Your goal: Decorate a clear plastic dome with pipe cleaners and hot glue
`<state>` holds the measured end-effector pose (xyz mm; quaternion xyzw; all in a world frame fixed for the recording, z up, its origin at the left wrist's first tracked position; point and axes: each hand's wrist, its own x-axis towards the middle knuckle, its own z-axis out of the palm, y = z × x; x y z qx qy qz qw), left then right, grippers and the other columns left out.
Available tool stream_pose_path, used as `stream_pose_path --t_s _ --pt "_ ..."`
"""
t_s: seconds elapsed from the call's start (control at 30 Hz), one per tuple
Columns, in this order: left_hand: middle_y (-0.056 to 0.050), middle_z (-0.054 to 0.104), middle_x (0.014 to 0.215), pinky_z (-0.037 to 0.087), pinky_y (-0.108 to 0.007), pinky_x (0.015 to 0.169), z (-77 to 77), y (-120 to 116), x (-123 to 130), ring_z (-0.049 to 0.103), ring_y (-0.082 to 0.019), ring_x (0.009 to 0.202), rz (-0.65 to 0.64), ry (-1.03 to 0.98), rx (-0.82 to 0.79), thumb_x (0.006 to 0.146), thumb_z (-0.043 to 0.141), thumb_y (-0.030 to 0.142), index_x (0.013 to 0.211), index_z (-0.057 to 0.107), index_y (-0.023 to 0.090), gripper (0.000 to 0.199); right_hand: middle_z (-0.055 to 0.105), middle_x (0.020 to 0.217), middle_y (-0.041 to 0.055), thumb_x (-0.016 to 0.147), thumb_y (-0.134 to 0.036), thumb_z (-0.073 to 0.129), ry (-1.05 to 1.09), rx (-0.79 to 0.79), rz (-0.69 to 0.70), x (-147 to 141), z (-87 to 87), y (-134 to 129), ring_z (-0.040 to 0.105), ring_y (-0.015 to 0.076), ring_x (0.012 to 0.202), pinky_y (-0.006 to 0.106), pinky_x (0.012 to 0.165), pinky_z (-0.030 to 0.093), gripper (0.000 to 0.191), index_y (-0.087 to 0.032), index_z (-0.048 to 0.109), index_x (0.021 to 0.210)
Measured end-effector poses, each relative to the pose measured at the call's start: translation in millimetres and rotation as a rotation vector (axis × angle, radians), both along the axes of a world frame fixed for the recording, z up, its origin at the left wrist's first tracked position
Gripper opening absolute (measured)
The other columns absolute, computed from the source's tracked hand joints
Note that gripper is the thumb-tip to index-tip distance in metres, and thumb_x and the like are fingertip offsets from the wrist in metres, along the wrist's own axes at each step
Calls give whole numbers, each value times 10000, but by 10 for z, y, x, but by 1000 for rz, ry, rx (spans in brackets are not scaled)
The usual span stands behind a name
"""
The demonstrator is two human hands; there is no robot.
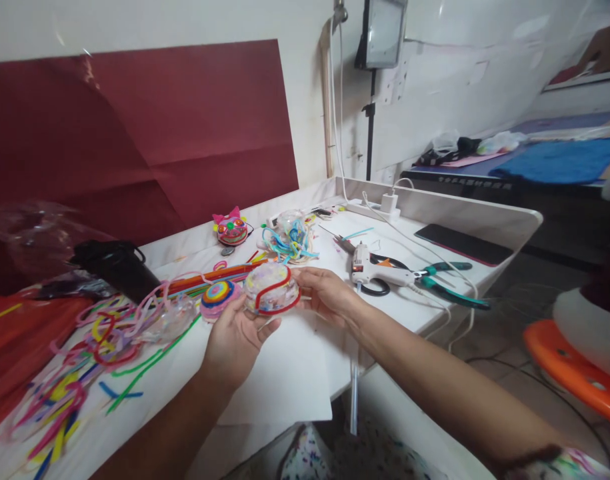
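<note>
Between my two hands, just above the table, I hold a round whitish craft piece (pixel 271 281) with a red pipe cleaner running around its rim and across its front. My left hand (pixel 237 340) grips its lower left side, thumb apart from the fingers. At its right edge, my right hand (pixel 325 293) has its fingertips closed on the piece. Just left of it lies a round piece coiled in rainbow rings (pixel 217 299). A white sheet (pixel 285 380) lies beneath my hands.
A glue gun (pixel 367 267) with a hanging glue stick, green-handled pliers (pixel 449 283) and a phone (pixel 462 243) lie to the right. Pipe cleaners (pixel 99 347) cover the left side. Behind are a pink cat-faced piece (pixel 231 228) and a power strip (pixel 372 208) with trailing cords.
</note>
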<state>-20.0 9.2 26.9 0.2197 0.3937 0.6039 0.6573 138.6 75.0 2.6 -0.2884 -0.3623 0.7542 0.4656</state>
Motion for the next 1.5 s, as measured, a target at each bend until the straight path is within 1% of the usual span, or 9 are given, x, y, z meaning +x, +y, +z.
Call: stream_pose_path --t_s 0.13,0.3,0.43,0.53,0.83,1.03,1.17,1.37,1.5 --pt "-59 736 757 606 -256 555 3 22 12 687 -136 566 39 -8 -56 984 312 187 959 617 126 312 695 863 44 804 -291 645 -182 148 -60 96 -3 26 600 110 621 199 487 468 180 -164 676 928" --pt "-28 711 663 604 -244 527 1 58 22 674 -126 530 110 -9 -42 970 342 142 820 608 142 306 708 959 78 786 -347 631 -677 579 -453 515 -133 37 636 185 777 279 614 494 263 -167 694 966" --pt "-11 702 636 604 -239 501 7 91 46 677 -131 525 143 -2 -41 949 346 95 755 585 166 315 720 863 61 799 -339 588 -930 709 -664 1010 -301 37 600 160 632 297 618 481 229 -184 710 915" --pt "-14 707 643 607 -228 498 -7 130 47 685 -137 540 136 30 -45 933 358 75 752 588 184 312 716 846 66 815 -257 536 -1114 789 -762 1297 -379 19 607 172 660 303 661 479 199 -186 707 889" --pt "3 714 663 608 -220 483 -91 160 18 690 -142 559 112 109 -26 892 415 46 752 589 236 294 689 1019 108 849 -91 473 -1610 896 -710 1464 -343 13 586 247 982 355 870 418 296 -180 681 1039" --pt "2 699 650 607 -227 497 -94 144 19 677 -132 550 123 87 -35 895 408 37 745 572 216 286 641 1169 139 774 -74 541 -1888 816 -289 1447 -170 144 539 271 1082 329 857 404 493 -134 559 1264" --pt "-2 690 676 604 -226 518 -124 118 20 666 -116 554 104 76 -14 909 428 61 765 567 180 232 635 1109 149 805 -77 543 -2064 878 -189 1363 -189 158 523 293 1032 341 795 409 381 -134 580 1180" --pt "17 639 623 616 -247 571 -211 120 -10 641 -107 528 130 43 -5 900 496 76 738 564 184 207 597 1052 170 808 -88 535 -2096 1027 -274 1319 -300 193 492 313 973 379 767 423 314 -124 583 1116" --pt "-9 672 714 628 -287 627 -253 117 -12 670 -129 618 158 28 60 875 540 67 748 581 177 172 600 1056 167 714 -65 516 -1847 1054 -539 1435 -304 203 499 318 1014 412 850 439 428 -127 607 1128"
